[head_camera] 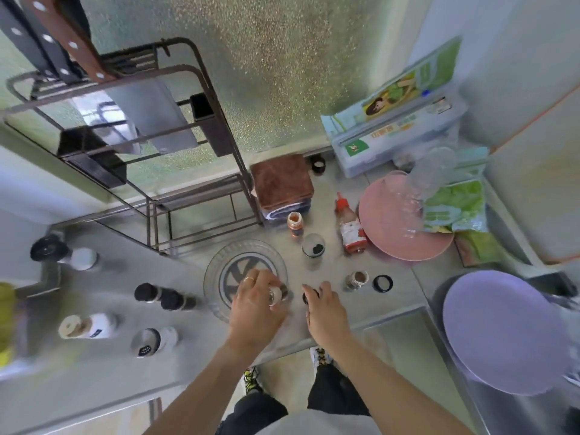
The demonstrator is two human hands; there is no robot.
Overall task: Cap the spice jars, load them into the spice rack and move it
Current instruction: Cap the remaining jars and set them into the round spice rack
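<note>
Spice jar point(277, 295) grasped in left hand point(255, 304); right hand point(324, 310) closes its grip on a black cap point(309, 297) on the counter point(314, 328). Capping step; next, seat and twist cap.

Nine spice jars point(295, 223), two plates point(405, 243), two hands point(257, 304).
</note>
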